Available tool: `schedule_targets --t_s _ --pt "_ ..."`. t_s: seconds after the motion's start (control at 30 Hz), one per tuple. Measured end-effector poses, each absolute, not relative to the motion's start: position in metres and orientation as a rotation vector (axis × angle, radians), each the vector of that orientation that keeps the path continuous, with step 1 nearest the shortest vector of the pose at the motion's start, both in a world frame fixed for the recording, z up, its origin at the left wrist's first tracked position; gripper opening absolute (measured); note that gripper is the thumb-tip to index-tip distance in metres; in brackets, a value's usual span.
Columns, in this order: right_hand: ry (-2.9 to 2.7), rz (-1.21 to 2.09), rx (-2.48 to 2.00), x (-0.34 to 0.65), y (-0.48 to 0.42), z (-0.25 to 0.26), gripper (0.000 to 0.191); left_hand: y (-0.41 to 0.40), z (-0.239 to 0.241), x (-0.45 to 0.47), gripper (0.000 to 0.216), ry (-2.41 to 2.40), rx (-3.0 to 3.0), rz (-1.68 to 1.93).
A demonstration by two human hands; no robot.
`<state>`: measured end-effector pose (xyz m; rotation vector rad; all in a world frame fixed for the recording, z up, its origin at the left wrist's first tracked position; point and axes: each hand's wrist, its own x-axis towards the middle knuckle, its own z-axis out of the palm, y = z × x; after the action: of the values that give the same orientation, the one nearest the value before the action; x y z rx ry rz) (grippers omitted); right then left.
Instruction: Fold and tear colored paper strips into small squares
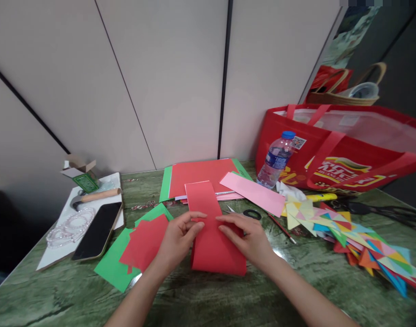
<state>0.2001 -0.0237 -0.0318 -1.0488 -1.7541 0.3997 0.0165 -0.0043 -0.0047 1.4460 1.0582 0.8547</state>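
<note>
A long red paper strip (215,252) lies in front of me, curled over in a rounded loop at its near end, with its far part running flat toward the paper stack. My left hand (182,234) grips the strip's left edge between thumb and fingers. At the opposite edge, my right hand (247,234) has its thumb and fingers closed on the same strip. Black-handled scissors (251,214) lie just beyond my right hand, partly hidden. Left of my left hand, red paper pieces (145,243) rest on green paper sheets (114,268).
Red sheets (201,175) are stacked at the back beside a pink strip (252,193). A water bottle (275,161) stands before a red bag (364,141). Folded colored papers (364,240) and a pencil (283,228) lie right. A phone (98,230) and hammer (101,195) lie left.
</note>
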Motion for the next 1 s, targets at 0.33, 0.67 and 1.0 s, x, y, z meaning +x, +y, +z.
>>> schedule_targets --t_s 0.33,0.67,1.0 --pt "-1.734 0.399 -1.066 0.2 -0.025 -0.03 0.015 -0.004 -0.007 0.016 0.028 1.012 1.448 0.86" --pt "-1.644 0.523 -1.101 0.199 -0.028 -0.028 0.017 -0.007 0.0 0.018 0.025 1.081 1.513 0.891" --pt "-1.533 0.598 -1.133 0.2 -0.028 -0.02 0.008 -0.009 0.003 0.019 0.02 1.142 1.641 0.971"
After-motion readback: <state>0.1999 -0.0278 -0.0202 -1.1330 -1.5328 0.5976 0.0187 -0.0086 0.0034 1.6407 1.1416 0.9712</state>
